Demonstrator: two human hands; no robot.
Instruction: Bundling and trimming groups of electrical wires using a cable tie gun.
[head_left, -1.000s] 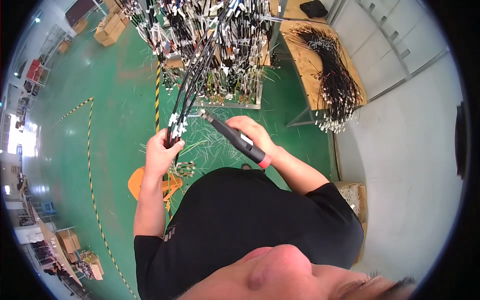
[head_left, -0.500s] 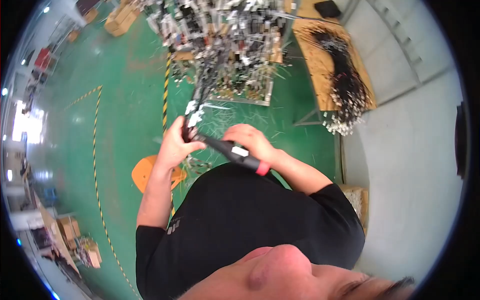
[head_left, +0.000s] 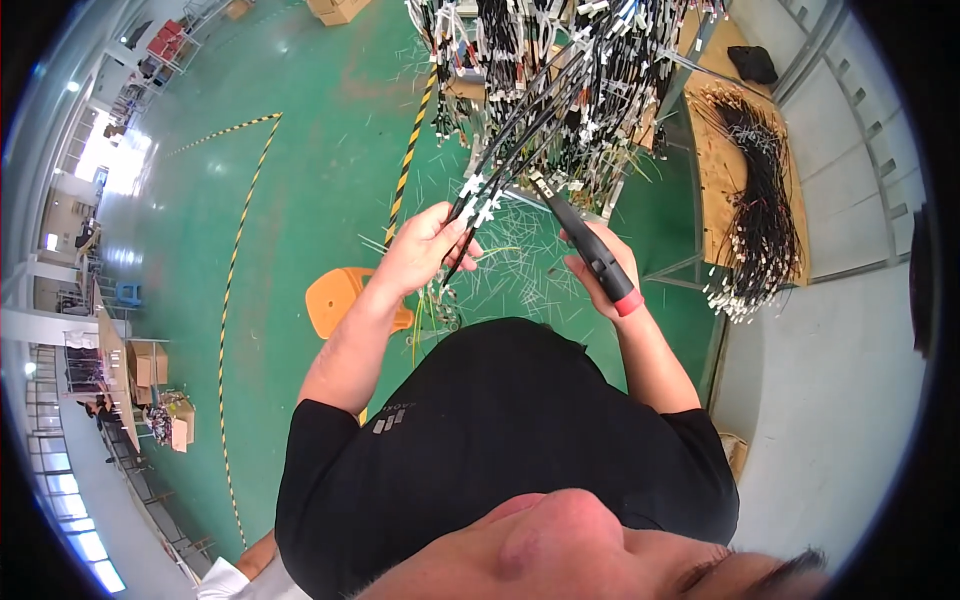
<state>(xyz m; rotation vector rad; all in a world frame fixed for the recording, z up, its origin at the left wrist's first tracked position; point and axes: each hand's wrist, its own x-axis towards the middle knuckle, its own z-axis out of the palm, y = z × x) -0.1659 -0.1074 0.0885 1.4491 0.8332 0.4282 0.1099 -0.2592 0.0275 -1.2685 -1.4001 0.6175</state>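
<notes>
My left hand is closed round a bundle of black cables dressed with white pieces, ties or connectors. The bundle runs up and right from my fingers toward a large hanging mass of cables; short ends poke out below my hand. In my right hand is a long black handheld tool with a red rear end and a pale narrow tip; its exact kind is unclear. That tip points up and left, a little right of the held bundle and apart from my left hand.
Thin pale offcuts litter the green floor. An orange stool stands left of me. On the right, a wooden table carries a long black cable bundle. Behind at lower left, another person's arm shows.
My right hand and the tool have moved right, away from my left hand, and the tool's tip now points upward. The view has shifted, so the cables and table appear farther right.
</notes>
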